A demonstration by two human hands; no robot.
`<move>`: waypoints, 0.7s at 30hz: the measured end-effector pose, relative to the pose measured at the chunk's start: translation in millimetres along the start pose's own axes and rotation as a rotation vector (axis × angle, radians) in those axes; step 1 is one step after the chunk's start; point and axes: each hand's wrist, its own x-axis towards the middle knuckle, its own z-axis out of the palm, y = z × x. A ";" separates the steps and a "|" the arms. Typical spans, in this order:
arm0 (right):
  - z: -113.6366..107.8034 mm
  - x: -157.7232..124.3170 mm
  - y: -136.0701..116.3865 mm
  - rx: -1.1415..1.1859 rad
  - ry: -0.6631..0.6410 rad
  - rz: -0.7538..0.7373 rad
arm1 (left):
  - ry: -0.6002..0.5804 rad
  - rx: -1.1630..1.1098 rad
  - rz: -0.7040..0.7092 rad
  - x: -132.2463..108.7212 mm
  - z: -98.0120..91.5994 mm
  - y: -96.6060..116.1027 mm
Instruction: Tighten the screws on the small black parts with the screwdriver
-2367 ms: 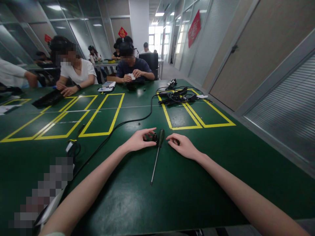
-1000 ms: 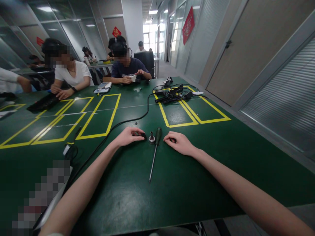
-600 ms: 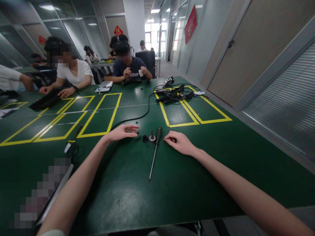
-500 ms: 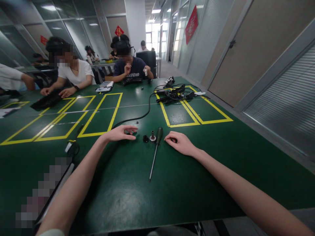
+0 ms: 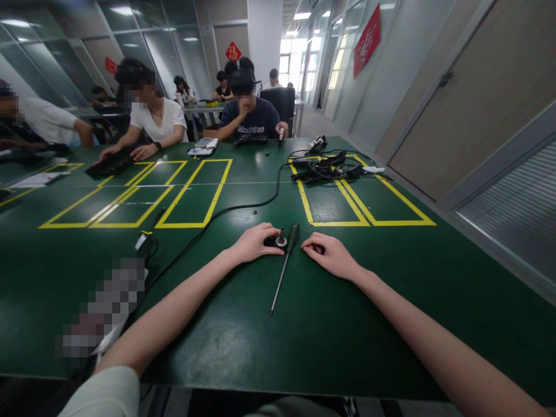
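Touching small black part (image 5: 271, 240): left hand (image 5: 254, 243).

Dark green table top (image 5: 330, 341): smooth, faint sheen, worn dull patches, flat yellow tape outlines. Screwdriver (image 5: 284, 263): dark glossy plastic handle, thin bare metal shaft. Small silvery metal fitting (image 5: 281, 238) beside handle. Black rubbery matt cable (image 5: 243, 207). Bare left hand (image 5: 256, 243) and right hand (image 5: 332, 258).

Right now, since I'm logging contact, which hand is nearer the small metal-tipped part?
Left. The left hand reaches the small metal-tipped part; the right hand lies beyond the screwdriver.
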 end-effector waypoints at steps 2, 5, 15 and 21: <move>-0.2 0.0 -0.1 0.004 0.006 -0.011 | -0.001 0.019 0.004 -0.5 2.4 0.9; -0.5 -0.2 -0.3 0.015 0.010 -0.018 | 0.012 0.034 0.019 -1.0 5.1 3.7; -2.1 -1.8 -1.3 0.050 0.009 0.001 | 0.039 -0.015 -0.011 1.5 -4.1 -2.7; -1.3 -0.6 -2.2 0.017 0.001 0.010 | 0.174 -0.025 -0.160 -3.2 -35.6 -32.0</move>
